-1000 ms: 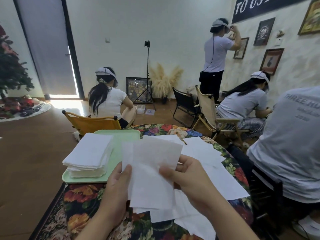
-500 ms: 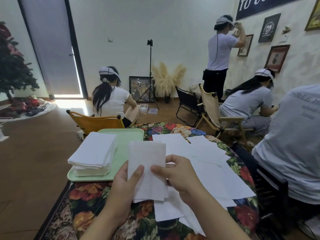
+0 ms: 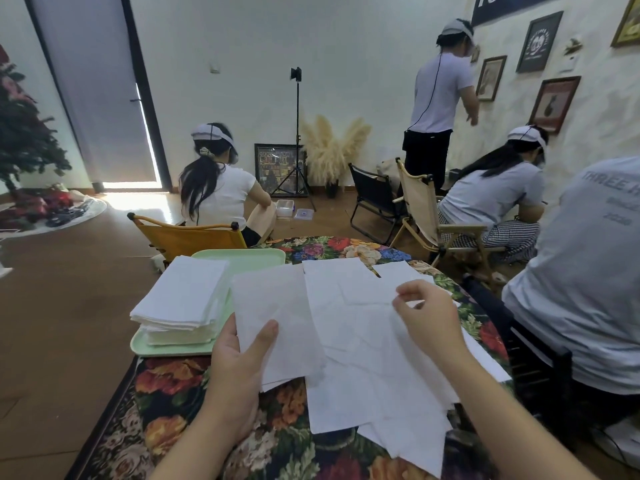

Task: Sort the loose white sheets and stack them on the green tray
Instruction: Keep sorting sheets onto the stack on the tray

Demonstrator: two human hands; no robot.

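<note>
Left hand (image 3: 239, 358) pinches one sheet (image 3: 277, 320) above the table's left edge, just beside the tray (image 3: 242, 258) and its stack (image 3: 183, 299). Right hand (image 3: 429, 313) hangs empty, fingers loosely curled, over the loose pile (image 3: 367, 368). Advice: square the sheet's corners to the stack before release.
</note>
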